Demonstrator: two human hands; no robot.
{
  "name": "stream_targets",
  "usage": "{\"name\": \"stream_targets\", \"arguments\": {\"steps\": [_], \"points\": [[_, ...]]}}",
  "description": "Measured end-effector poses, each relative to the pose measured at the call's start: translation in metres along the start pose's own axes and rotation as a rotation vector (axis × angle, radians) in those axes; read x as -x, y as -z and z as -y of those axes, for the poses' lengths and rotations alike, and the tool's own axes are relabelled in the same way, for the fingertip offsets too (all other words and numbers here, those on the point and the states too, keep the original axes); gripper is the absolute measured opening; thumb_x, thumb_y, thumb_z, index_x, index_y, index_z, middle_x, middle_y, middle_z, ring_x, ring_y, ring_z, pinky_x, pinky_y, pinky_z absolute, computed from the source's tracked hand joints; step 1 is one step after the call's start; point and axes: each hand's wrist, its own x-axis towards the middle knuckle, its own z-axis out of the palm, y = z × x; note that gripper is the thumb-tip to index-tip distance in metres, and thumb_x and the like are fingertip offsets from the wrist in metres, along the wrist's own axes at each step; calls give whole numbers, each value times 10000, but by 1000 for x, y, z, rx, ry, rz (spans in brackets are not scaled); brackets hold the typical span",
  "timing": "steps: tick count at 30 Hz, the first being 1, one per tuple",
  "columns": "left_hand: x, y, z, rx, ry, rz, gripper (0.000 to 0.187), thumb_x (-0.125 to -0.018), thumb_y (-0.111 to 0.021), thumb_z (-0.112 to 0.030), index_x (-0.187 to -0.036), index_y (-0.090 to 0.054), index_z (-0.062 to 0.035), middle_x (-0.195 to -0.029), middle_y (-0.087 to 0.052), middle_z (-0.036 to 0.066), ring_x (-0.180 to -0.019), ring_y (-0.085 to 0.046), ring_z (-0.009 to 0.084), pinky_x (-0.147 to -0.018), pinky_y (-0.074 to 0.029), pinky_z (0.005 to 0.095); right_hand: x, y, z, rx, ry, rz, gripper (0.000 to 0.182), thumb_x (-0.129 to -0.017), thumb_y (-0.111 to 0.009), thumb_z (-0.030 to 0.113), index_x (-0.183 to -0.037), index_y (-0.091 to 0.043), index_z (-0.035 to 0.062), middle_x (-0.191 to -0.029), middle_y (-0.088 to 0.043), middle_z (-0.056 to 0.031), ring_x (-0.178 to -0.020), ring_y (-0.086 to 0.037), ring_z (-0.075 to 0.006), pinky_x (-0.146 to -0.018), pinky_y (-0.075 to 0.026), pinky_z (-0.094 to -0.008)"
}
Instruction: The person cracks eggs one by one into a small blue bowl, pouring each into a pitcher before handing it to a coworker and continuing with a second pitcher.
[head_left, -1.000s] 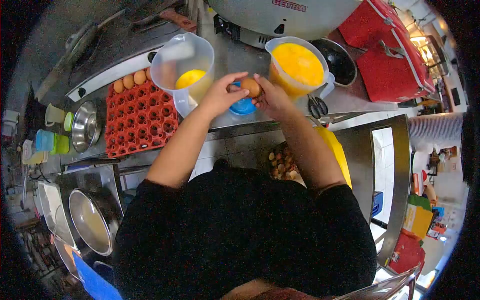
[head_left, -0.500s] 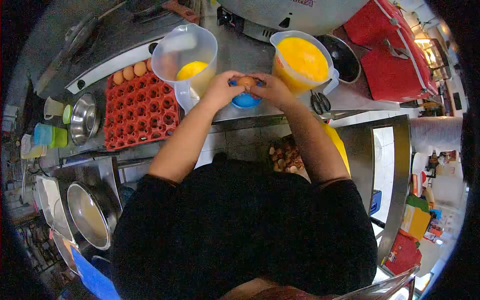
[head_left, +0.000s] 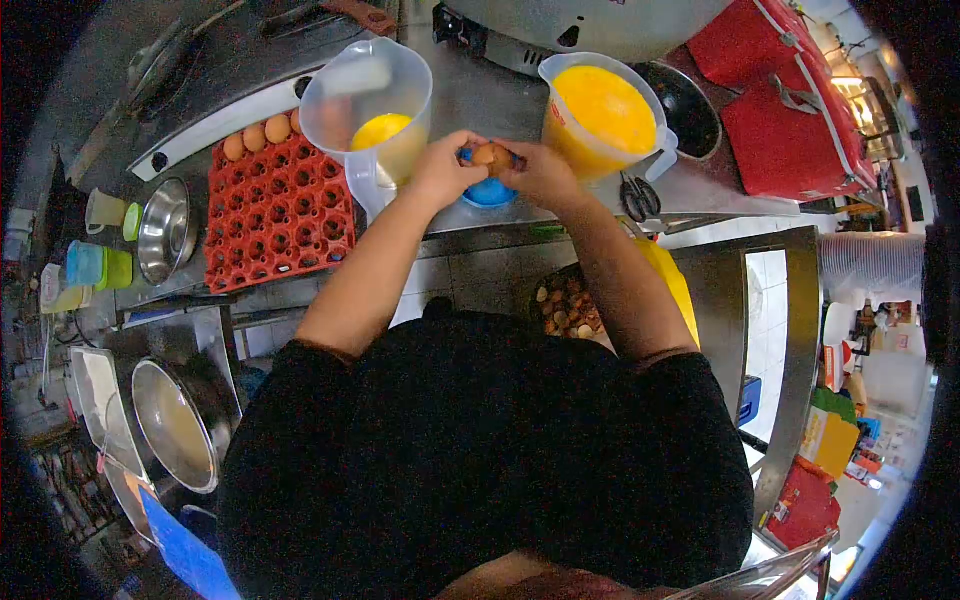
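Observation:
My left hand [head_left: 447, 172] and my right hand [head_left: 545, 178] meet over a small blue bowl [head_left: 490, 193]. Between their fingertips is a brown egg [head_left: 491, 157], its shell seemingly split, though the fingers partly cover it. Left of the hands stands a clear plastic jug [head_left: 325, 115] with some yellow egg at the bottom. On the right, a second jug [head_left: 565, 150] is nearly full of yellow egg liquid. A red egg tray [head_left: 280, 215] lies at the left, mostly bare cups, with several brown eggs [head_left: 254, 138] along its far edge.
Black scissors [head_left: 639, 197] lie beside the right jug, and a dark pan [head_left: 690, 120] sits behind it. Red insulated bags [head_left: 790, 130] occupy the far right. A steel bowl [head_left: 168, 235] is beyond the tray. Below the counter edge is a container of eggshells [head_left: 570, 308].
The egg looked whole between my fingertips; now its shell appears to be parting. My hands stay over the blue bowl, and the view has shifted slightly.

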Motion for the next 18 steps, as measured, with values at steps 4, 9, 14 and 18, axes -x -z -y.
{"name": "stream_targets", "arguments": {"steps": [4, 9, 14, 18], "points": [[-9, -5, 21, 89, -1, 9, 353, -637, -671, -104, -980, -589, -75, -856, -604, 83, -687, -558, 153, -658, -462, 268, 1, 4, -5, -1, 1, 9, 474, -728, -623, 138, -1179, -502, 54, -859, -602, -76, -727, -555, -127, -675, -451, -256], [1, 2, -6, -142, -116, -28, 364, -655, -636, -73, -1012, -571, -60, -907, -596, 92, -781, -585, 204, -713, -469, 295, 7, 11, 8, 101, 150, -36, 496, -723, -606, 95, -1198, -475, 45, -1012, -582, -137, -877, -572, -215, -764, -453, -290], [2, 13, -25, -306, -360, -101, 340, -647, -620, -65, -985, -586, -72, -941, -571, 109, -852, -560, 290, -756, -452, 336, 6, 16, 21, 308, 378, -174, 481, -728, -579, 69, -1193, -463, 36, -1071, -551, -176, -975, -546, -301, -839, -430, -324], [2, 23, -39, -297, -404, -100, 359, -658, -611, -48, -1015, -570, -59, -1013, -570, 108, -920, -558, 272, -795, -455, 323, 4, 24, 30, 296, 425, -205, 464, -784, -543, 169, -1216, -434, 38, -1107, -532, -181, -982, -531, -326, -865, -418, -371]]}}
